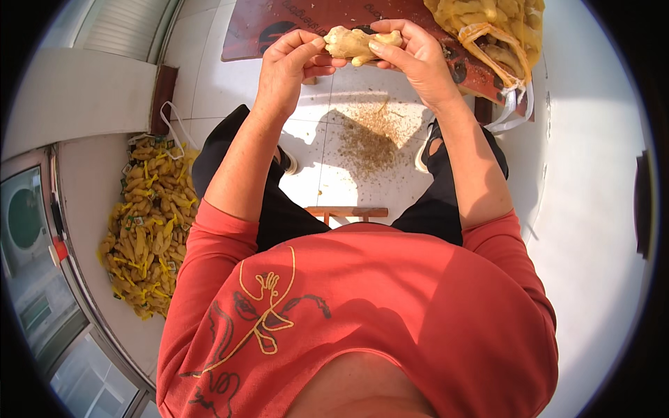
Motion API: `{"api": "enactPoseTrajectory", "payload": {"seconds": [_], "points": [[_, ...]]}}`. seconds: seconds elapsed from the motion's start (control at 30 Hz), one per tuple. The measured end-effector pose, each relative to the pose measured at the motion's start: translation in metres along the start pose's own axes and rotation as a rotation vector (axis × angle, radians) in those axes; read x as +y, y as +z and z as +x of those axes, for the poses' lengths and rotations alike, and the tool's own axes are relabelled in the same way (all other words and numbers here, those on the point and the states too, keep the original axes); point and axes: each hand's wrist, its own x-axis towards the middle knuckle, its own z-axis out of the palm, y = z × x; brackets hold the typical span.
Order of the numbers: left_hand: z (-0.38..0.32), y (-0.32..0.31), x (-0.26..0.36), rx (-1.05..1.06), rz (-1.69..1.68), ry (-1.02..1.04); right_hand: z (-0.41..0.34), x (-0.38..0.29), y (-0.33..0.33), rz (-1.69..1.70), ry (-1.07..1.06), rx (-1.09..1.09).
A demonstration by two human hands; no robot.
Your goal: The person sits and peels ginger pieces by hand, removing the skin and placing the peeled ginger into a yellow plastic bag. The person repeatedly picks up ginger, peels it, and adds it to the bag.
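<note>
A knobbly, pale-brown ginger root [349,44] spans the gap between my hands, above the near edge of a reddish-brown board table [245,36]. My left hand [292,60] pinches its left end between thumb and fingers. Around its right end, the thumb and fingers of my right hand [413,55] are closed, with the thumb on top. To the right on the board lies a yellow mesh sack [483,26] full of ginger, its orange-edged mouth facing me.
Dirt crumbs [371,138] are scattered on the white tiled floor [306,180] between my feet. Many small netted bundles of ginger [146,230] are piled at left by the wall and window. A wooden stool [347,211] is beneath me. White straps [515,112] hang from the sack.
</note>
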Motion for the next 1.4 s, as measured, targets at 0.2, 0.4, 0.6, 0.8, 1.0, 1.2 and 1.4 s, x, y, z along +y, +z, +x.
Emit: {"api": "enactPoseTrajectory", "payload": {"seconds": [0.2, 0.4, 0.6, 0.8, 1.0, 1.2, 1.4], "points": [[0.004, -0.006, -0.006, 0.028, -0.14, -0.035, -0.001, 0.0, 0.0, -0.03, -0.036, -0.018], [0.0, 0.006, -0.004, 0.002, 0.171, 0.113, -0.002, 0.001, -0.001, -0.078, -0.074, -0.022], [0.0, 0.003, -0.005, -0.016, 0.082, 0.099, -0.004, -0.003, -0.003, -0.139, -0.047, -0.068], [0.0, 0.0, 0.005, -0.085, -0.043, 0.009, -0.005, -0.006, -0.005, -0.103, -0.054, -0.07], [0.0, -0.006, -0.001, -0.086, 0.117, 0.032, -0.007, -0.009, -0.003, -0.101, -0.081, -0.098], [0.002, -0.012, -0.001, -0.143, 0.101, 0.001, -0.009, -0.005, -0.004, -0.104, -0.078, -0.116], [0.001, -0.012, -0.001, -0.157, 0.076, -0.012, -0.01, -0.006, -0.009, -0.143, -0.04, -0.156]]}}
